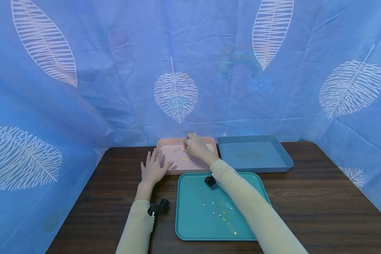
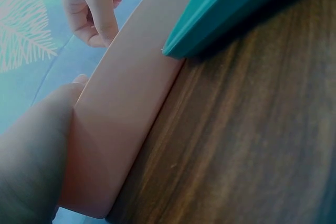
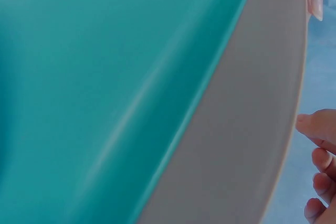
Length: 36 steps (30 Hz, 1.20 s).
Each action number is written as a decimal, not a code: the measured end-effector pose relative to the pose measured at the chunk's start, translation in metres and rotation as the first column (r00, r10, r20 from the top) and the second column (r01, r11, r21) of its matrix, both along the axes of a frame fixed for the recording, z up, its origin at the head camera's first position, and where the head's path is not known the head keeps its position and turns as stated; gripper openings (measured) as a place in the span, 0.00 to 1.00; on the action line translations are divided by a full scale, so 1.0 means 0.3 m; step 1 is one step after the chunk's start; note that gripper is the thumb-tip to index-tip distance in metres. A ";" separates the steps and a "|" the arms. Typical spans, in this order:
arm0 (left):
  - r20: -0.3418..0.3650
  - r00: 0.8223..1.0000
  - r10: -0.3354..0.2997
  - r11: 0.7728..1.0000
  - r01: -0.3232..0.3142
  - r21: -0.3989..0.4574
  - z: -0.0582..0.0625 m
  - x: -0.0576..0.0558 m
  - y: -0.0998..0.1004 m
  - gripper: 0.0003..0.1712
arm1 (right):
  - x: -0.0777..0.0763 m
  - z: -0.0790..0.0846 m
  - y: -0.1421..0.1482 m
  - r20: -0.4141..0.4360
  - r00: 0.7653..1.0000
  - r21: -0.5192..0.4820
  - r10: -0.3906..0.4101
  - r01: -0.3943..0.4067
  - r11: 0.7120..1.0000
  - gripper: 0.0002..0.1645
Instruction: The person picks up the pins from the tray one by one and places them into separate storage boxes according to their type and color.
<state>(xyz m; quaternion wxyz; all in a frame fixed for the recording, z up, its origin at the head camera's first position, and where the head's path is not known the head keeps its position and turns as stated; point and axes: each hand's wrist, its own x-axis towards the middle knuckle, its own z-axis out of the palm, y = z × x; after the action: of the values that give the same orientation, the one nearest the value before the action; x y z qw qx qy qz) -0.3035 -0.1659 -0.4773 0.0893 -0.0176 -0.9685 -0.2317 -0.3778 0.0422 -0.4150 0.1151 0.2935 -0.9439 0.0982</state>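
My left hand point(image 1: 153, 170) has its fingers straight and spread over the left edge of the pink tray point(image 1: 169, 172), and it holds nothing. Over the right half of that tray is my right hand point(image 1: 196, 146), its fingers bent downward and thumb close to the index finger. I cannot tell whether a pin is between its fingertips. Close to them, a gold safety pin point(image 1: 185, 158) lies in the pink tray, with other small gold pieces by it. In the left wrist view, the right hand point(image 2: 94, 6) shows beyond the pink wall.
In front, a teal tray point(image 1: 190, 225) carries a gold safety pin point(image 1: 231, 228), a silver safety pin point(image 1: 228, 205) and several small beads. A blue tray point(image 1: 257, 166) stands right of the pink one. All rest on a dark wooden table point(image 1: 320, 197) before a blue leaf-patterned cloth point(image 1: 130, 88).
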 end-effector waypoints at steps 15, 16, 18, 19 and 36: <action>0.034 0.999 -0.003 1.000 0.003 0.004 0.008 0.010 0.005 0.52 | 0.058 0.005 0.087 -0.096 0.994 -0.055 0.049 -0.054 0.997 0.14; 0.034 0.999 -0.003 1.000 0.003 0.007 0.008 0.012 0.004 0.52 | 0.061 0.005 0.093 -0.102 0.994 -0.053 0.047 -0.053 0.997 0.14; 0.032 0.999 -0.005 1.000 0.004 0.012 0.009 0.014 0.003 0.51 | 0.069 0.005 0.107 -0.103 0.994 -0.059 0.047 -0.054 0.997 0.14; 0.030 1.000 -0.007 1.000 0.006 0.012 0.009 0.014 0.002 0.51 | 0.073 0.006 0.114 -0.110 0.993 -0.060 0.046 -0.053 0.997 0.14; 0.034 0.999 -0.022 1.000 0.021 0.017 0.016 0.013 0.000 0.51 | 0.164 -0.001 0.226 -0.125 0.989 -0.151 0.079 -0.098 0.984 0.12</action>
<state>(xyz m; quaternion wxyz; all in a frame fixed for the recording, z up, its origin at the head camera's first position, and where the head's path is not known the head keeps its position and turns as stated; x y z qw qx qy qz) -0.2995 -0.1659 -0.4726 0.0706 -0.0233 -0.9676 -0.2411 -0.3287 0.1100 -0.4152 0.1893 0.3305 -0.9108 0.1593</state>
